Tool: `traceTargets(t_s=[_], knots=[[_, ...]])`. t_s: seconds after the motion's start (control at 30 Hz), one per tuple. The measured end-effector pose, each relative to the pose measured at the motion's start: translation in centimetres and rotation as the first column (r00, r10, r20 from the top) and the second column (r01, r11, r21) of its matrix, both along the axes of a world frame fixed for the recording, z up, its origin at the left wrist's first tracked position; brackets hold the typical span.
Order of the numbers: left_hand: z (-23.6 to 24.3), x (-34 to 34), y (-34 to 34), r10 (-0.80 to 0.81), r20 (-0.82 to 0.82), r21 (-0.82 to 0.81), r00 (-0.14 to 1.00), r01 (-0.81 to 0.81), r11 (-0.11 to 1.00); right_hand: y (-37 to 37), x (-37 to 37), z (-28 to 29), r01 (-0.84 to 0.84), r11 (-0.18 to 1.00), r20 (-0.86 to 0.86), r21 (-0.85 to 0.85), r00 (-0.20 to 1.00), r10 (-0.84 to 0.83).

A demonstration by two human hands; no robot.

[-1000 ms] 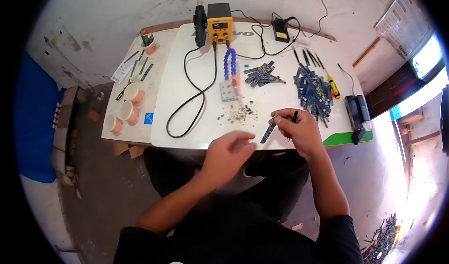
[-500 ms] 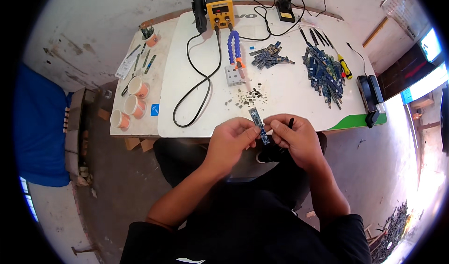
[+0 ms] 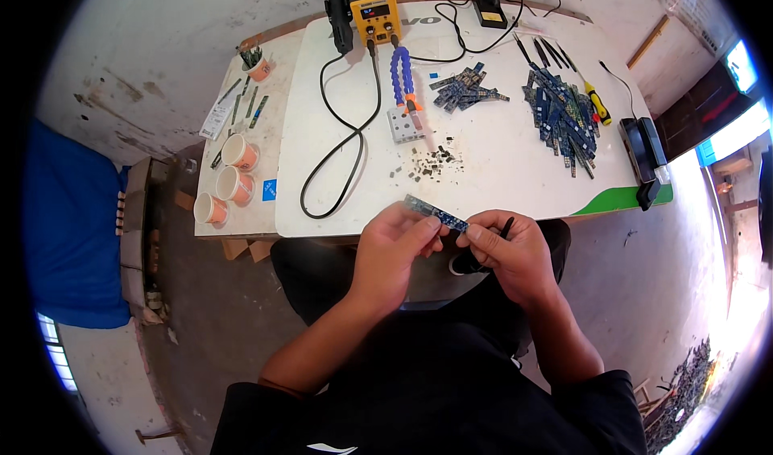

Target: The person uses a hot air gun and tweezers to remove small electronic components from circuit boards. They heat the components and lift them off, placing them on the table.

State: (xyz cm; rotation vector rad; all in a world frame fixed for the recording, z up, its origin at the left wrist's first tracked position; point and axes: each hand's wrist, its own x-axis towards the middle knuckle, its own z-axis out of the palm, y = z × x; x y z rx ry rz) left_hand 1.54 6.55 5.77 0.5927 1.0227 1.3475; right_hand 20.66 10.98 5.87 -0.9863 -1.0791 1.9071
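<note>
A narrow blue circuit board strip (image 3: 448,219) is held over my lap, just off the table's near edge, slanting down to the right. My left hand (image 3: 382,258) is closed on its left part, thumb on top. At the strip's right end, my right hand (image 3: 517,255) pinches it between thumb and fingers. A thin black tool (image 3: 506,227) sticks up out of the right hand; its kind is hidden by the fingers. Loose small dark chips (image 3: 435,163) lie on the table beyond the hands, near a metal block (image 3: 404,125) beside a blue segmented hose (image 3: 397,72).
A yellow soldering station (image 3: 375,12) stands at the back beside a black hot-air handle (image 3: 338,20). Circuit board strips form a small pile (image 3: 467,91) and a larger one (image 3: 561,121). Paper cups (image 3: 235,184) line the left side. A black cable (image 3: 354,133) loops across the table.
The circuit board strip has turned from nearly upright to slanting sideways, its far end swinging left. My right hand has shifted slightly right and down, to the strip's right end.
</note>
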Motion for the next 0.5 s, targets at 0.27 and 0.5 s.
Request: traceTargets(t_s=[0.27,0.5], knots=[[-0.2,-5.5,4.8,0.065,-0.218,-0.022,0.974,-0.071,0.997,4.9,-1.1,-0.6,0.135,0.989,0.098,0.066,0.985,-0.141],[2.1,-9.0,14.8,-0.22,-0.567,-0.237,0.794,0.099,0.967,11.9,-4.4,-1.7,-0.004,0.993,0.175,0.119,0.984,-0.017]])
